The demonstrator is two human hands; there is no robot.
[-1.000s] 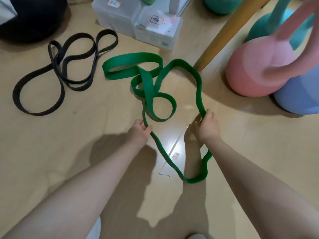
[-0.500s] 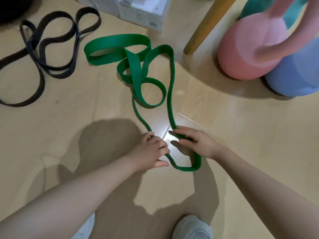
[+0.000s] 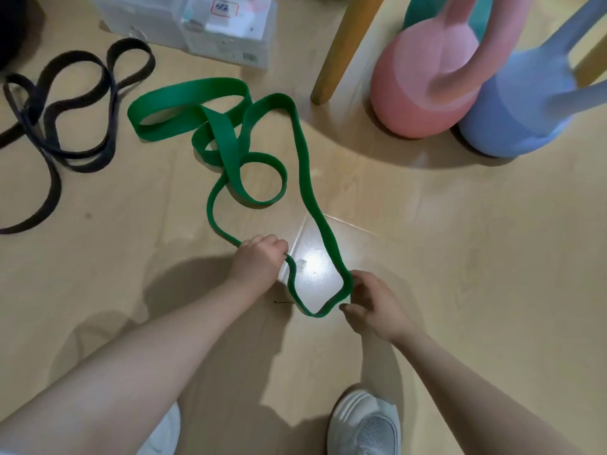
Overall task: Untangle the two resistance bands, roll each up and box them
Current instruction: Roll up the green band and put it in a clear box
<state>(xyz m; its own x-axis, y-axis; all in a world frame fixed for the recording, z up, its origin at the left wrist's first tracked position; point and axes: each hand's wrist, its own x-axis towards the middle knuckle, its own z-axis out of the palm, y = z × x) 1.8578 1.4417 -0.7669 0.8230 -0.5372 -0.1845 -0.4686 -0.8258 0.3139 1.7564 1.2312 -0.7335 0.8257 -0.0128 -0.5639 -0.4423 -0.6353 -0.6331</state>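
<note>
Gripping the near end of a green resistance band (image 3: 303, 165) on a pale wooden floor (image 3: 460, 257), a person works with both hands apart; the left hand (image 3: 259, 259) is curled around the band's left strand, and the right hand (image 3: 372, 303) pinches the band's near bend between thumb and fingers; the rest of the green band trails away in several twisted loops lying on the floor; a black resistance band (image 3: 52, 126) lies in its own loose loops to the far left, well apart from the green one; a translucent plastic box (image 3: 203, 31) with a label sits beyond both bands; a wooden leg (image 3: 345, 47) stands beside a pink kettlebell (image 3: 423, 80) and a blue kettlebell (image 3: 525, 103); 2 white shoes (image 3: 364, 425) show at the bottom edge.
</note>
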